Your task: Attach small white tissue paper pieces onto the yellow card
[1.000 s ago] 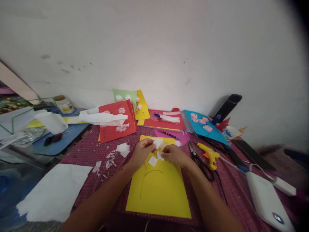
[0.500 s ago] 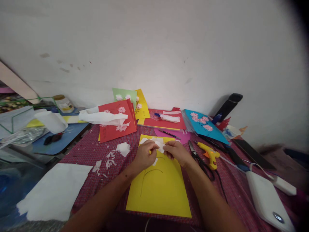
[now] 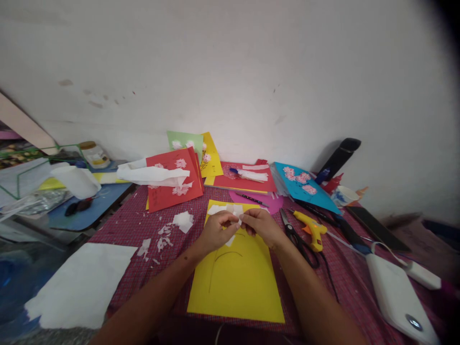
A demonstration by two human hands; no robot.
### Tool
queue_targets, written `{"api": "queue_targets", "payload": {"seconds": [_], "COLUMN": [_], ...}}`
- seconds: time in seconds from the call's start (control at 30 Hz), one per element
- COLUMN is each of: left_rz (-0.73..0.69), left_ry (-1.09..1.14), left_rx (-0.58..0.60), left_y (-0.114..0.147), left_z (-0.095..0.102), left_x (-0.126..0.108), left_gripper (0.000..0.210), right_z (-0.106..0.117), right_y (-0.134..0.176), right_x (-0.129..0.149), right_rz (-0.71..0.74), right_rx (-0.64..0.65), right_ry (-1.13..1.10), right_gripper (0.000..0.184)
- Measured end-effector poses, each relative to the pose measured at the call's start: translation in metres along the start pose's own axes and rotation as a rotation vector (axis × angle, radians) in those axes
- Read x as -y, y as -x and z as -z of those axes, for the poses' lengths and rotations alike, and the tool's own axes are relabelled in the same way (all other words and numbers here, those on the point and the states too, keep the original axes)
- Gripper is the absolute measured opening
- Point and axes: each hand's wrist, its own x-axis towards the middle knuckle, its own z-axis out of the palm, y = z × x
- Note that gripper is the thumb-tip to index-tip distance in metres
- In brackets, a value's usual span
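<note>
A yellow sheet of card [image 3: 239, 287] with thin dark curved lines drawn on it lies in front of me. Over its upper part, my left hand [image 3: 217, 231] and my right hand [image 3: 261, 227] meet, fingertips pinched close together. Between them is a small piece of white tissue paper [image 3: 240, 218], mostly covered by the fingers. More white tissue pieces [image 3: 216, 209] lie along the card's top edge, and one sits below the left fingers. Left of the card are a small stack of tissue squares [image 3: 183, 221] and torn scraps [image 3: 165, 242].
Scissors [image 3: 299, 242] and a yellow glue gun [image 3: 312, 230] with its cord lie at right, near a white power bank [image 3: 398, 297]. Behind stand red cards [image 3: 168, 199] and a blue card [image 3: 305, 184] with pink paper blossoms. A large white sheet [image 3: 84, 282] lies at left.
My fingertips have drawn closer together, and the tissue piece that was spread between them is now bunched smaller. The other things have stayed in place.
</note>
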Motion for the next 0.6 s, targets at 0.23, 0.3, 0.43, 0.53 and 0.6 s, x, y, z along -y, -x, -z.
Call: {"api": "queue_targets", "payload": {"seconds": [0.23, 0.3, 0.43, 0.53, 0.6], "left_rz": [0.031, 0.054, 0.127, 0.181, 0.216], "left_ry": [-0.012, 0.000, 0.039, 0.107, 0.182], "left_rx": [-0.034, -0.047, -0.080, -0.089, -0.091], "left_y": [-0.001, -0.002, -0.002, -0.004, -0.005], "left_z": [-0.001, -0.002, -0.003, -0.002, -0.001], "left_x": [-0.001, 0.002, 0.007, 0.009, 0.008], "left_gripper": [0.017, 0.017, 0.015, 0.014, 0.014], "right_z": [-0.001, -0.001, 0.000, 0.002, 0.004], "right_y": [-0.001, -0.001, -0.001, -0.002, -0.003], "right_x": [-0.001, -0.001, -0.002, -0.003, -0.004], "right_rz": [0.040, 0.039, 0.029, 0.038, 0.044], "right_rx": [0.002, -0.003, -0.006, -0.005, -0.021], "right_ry": [0.021, 0.024, 0.024, 0.011, -0.001], "right_gripper": [0.029, 0.029, 0.029, 0.029, 0.028]}}
